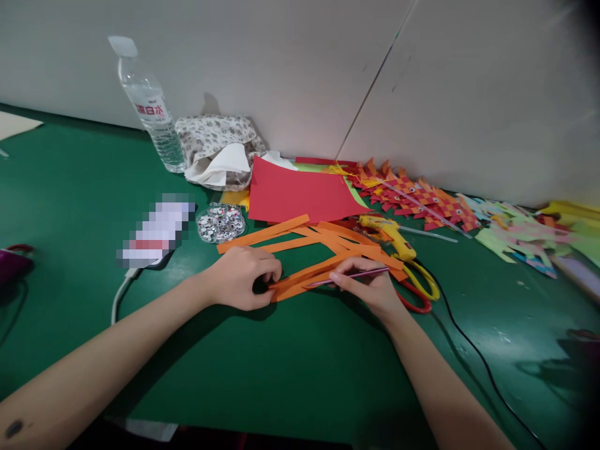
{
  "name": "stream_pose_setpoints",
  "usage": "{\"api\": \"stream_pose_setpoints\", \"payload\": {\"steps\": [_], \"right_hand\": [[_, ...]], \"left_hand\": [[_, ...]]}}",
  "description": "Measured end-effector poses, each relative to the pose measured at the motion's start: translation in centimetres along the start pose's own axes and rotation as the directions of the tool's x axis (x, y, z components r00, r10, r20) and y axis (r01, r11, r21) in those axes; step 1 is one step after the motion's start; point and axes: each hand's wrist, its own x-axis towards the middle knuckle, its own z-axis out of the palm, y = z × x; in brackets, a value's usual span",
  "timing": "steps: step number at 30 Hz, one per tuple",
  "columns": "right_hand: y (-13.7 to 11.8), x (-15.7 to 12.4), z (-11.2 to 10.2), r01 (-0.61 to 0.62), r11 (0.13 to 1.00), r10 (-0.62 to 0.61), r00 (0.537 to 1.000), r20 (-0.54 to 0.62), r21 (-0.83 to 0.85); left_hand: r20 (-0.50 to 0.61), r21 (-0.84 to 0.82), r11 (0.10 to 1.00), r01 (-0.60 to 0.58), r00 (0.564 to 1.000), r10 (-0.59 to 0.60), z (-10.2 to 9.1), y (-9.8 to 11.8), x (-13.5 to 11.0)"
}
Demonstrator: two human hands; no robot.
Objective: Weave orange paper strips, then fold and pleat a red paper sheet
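My left hand [246, 278] pinches the left end of a folded orange paper strip [293, 289] between thumb and fingers, close above the table. In my right hand [368, 284] is a slim purple pencil [363, 274], its tip pointing left along the strip. Thumb and fingers of that hand close around the pencil. Beyond both hands lie several loose orange paper strips [269, 234], overlapping one another. Scissors with red and yellow handles [424, 281] rest just right of my right hand, their blades hidden under the strips.
Behind the strips are red paper sheets [297, 190], a bag of googly eyes [221, 223] and a yellow glue gun [391, 237] with a black cord. Woven paper fish [422, 200] lie along the wall. A water bottle [152, 112], tissue pack [218, 147] and phone [159, 231] are leftward.
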Motion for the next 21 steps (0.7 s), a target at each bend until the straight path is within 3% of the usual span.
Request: {"api": "stream_pose_setpoints", "payload": {"steps": [8, 14, 21], "right_hand": [[-0.7, -0.1, 1.5, 0.010, 1.000, -0.009, 1.000, -0.029, 0.026], [-1.6, -0.1, 3.5, -0.051, 0.999, 0.050, 0.997, 0.064, 0.019], [-1.5, 0.0, 3.8, -0.070, 0.997, 0.073, 0.995, 0.072, -0.040]], "left_hand": [[0.021, -0.003, 1.000, -0.008, 1.000, 0.008, 0.3, -0.1, 0.0], [0.049, -0.042, 0.999, 0.022, 0.999, -0.020, 0.2, -0.1, 0.1], [0.067, -0.086, 0.994, 0.062, 0.996, -0.057, 0.2, -0.1, 0.1]]}}
